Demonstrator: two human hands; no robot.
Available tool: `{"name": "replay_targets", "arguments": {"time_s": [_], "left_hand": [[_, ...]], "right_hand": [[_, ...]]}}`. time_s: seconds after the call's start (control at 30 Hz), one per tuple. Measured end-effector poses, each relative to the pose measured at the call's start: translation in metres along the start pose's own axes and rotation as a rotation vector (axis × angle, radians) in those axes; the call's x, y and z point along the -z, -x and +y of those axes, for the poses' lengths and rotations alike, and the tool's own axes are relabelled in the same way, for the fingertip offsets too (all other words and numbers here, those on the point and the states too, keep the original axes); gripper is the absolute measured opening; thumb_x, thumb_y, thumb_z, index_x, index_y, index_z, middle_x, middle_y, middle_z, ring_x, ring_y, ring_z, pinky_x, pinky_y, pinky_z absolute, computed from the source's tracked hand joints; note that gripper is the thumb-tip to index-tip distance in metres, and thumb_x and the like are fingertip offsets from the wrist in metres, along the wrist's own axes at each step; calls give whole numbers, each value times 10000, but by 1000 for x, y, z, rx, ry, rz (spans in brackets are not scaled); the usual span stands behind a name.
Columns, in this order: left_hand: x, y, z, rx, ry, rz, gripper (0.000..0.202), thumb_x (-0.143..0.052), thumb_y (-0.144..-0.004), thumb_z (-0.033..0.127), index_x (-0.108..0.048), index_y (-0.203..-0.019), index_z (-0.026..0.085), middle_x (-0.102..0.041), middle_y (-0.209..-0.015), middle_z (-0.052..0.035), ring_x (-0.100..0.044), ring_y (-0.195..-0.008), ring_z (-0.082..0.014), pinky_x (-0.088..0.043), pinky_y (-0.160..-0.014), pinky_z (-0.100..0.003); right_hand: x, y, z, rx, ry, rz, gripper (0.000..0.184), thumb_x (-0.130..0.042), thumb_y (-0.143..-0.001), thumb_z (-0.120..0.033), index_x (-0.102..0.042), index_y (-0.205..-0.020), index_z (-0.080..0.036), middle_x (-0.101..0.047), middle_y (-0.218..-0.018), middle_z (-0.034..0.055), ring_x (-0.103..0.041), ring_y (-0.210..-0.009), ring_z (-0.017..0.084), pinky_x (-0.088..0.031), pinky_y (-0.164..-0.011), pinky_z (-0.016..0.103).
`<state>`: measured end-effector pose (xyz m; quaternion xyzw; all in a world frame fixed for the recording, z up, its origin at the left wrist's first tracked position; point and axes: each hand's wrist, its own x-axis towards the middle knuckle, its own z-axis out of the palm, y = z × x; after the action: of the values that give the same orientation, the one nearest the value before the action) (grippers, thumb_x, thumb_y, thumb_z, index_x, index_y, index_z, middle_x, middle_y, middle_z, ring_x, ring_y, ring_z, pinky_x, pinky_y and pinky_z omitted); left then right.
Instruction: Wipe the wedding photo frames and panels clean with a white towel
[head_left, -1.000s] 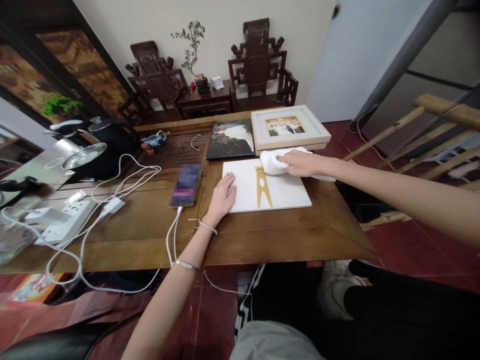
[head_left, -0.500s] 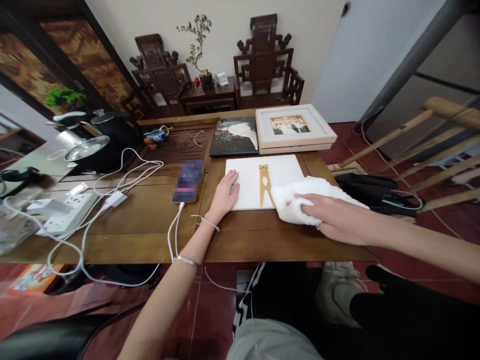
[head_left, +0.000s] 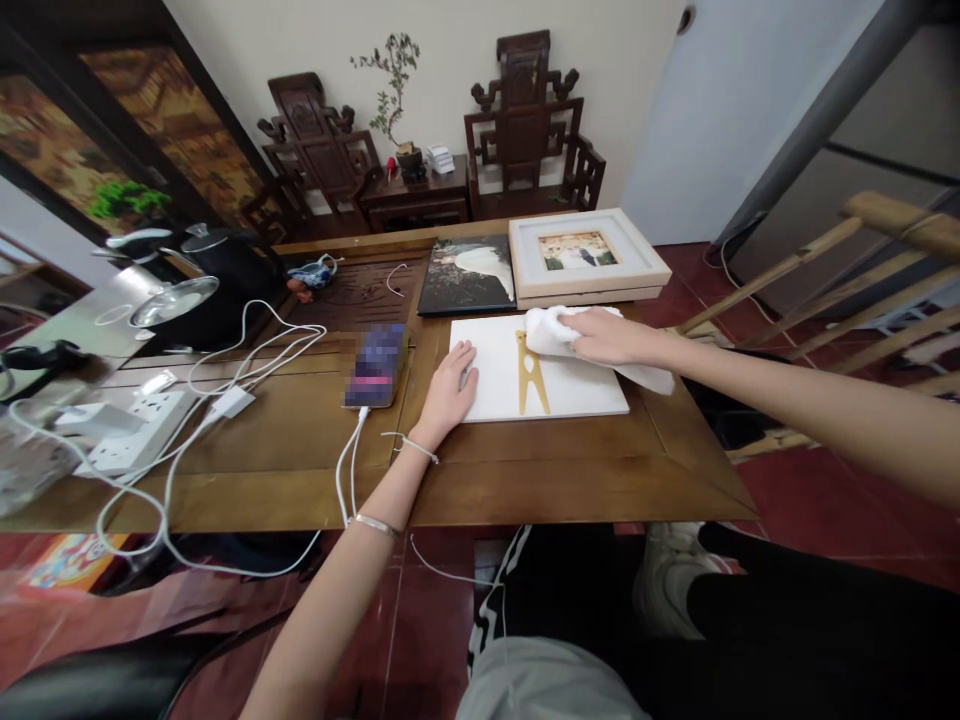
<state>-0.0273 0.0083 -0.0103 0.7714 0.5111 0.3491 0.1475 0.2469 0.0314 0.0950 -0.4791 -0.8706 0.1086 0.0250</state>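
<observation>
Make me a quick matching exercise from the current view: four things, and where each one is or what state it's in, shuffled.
Things
1. left hand
2. white cloth
3. phone
4. plant pot

Places and states
A. on the small dark table between the chairs
B. with a white cable running from its near end
C. at the left edge of the white board
D. in the grasp of the right hand

Pairs: 1-C, 2-D, 3-B, 4-A

The cloth (head_left: pixel 549 333) and board (head_left: pixel 495 372) are white, the table (head_left: pixel 540 485) brown.
</observation>
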Motion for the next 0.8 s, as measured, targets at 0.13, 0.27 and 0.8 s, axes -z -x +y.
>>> {"name": "replay_targets", "arguments": {"time_s": [0.13,0.27,0.8], "left_hand": [[0,0,-2,-11,-1,8,395,-483,-918,185,-622,-1282,117,-556,-1442,-148,-458,-1405,-256,-339,-1198,-477],[0,-1,-4,-23,-5,15,387,-488,-922,198,-623,-1279,138,-567,-1435,-133,-466,-1399,-257,-343,-1196,-480],[1,0,0,-7,-5,-12,405,-475,-922,196,-616,-1292,108,-542,-1454,-154,-446,-1413,-264,-332,-1199,-484]], "right_hand": [[4,-28,-20,-6,-21,20,214,-432,-792,-138,-591,-934,-156,-651,-953,143,-560,-840,253,-367,-676,329],[-4,-36,-43,25,57,-31,294,-422,-793,-84,-605,-1021,-117,-647,-948,167,-571,-827,252,-367,-669,334],[-43,76,-100,271,9,-62,474,-478,-718,8,-648,-1131,-149,-459,-1510,152,-249,-1466,369,-352,-1091,588]]}}
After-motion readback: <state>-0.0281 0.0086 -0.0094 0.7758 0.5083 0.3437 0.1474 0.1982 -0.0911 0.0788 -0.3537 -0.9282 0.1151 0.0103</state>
